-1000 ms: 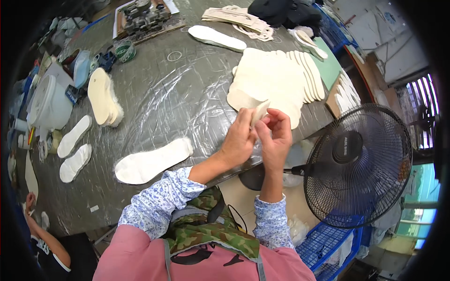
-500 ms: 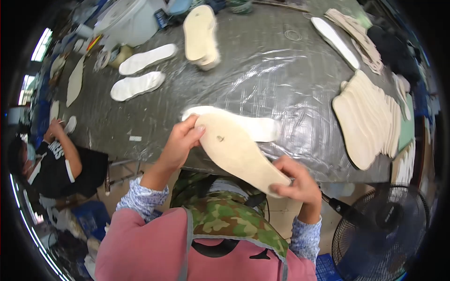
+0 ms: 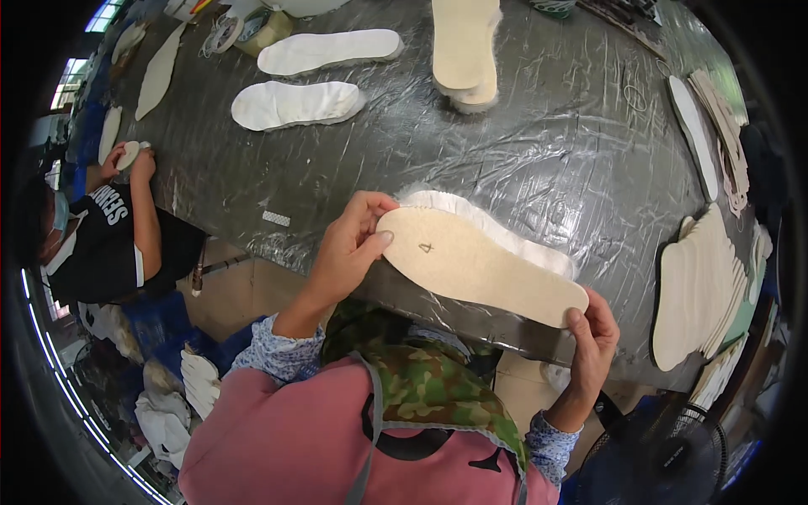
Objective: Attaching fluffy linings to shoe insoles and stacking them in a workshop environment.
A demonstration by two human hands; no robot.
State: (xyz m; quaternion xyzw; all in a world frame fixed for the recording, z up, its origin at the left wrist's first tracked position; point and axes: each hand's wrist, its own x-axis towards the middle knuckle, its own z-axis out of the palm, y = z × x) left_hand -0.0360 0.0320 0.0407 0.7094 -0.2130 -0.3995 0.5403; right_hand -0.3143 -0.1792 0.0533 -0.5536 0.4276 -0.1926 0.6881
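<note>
A cream-coloured insole (image 3: 480,261) with a small dark mark stretches between my two hands, above the table's near edge. My left hand (image 3: 352,244) pinches its wider end between thumb and fingers. At the narrower end, my right hand (image 3: 593,332) grips the tip the same way. Just behind it lies a white insole (image 3: 505,231) with a fuzzy rim, partly covered by the cream one. I cannot tell whether the two touch.
Two white insoles (image 3: 328,50) lie far left, and fuzzy-edged cream insoles (image 3: 463,50) at the back. A stack of cream insoles (image 3: 699,286) stands right, above a black fan (image 3: 673,459). Another person (image 3: 101,227) sits at left, holding a small pale piece. Plastic sheeting (image 3: 539,143) covers the table.
The cream insole has swung from a steep slant to nearly level, lining up with the white one behind it. My right hand has risen with its end. The whole view has shifted.
</note>
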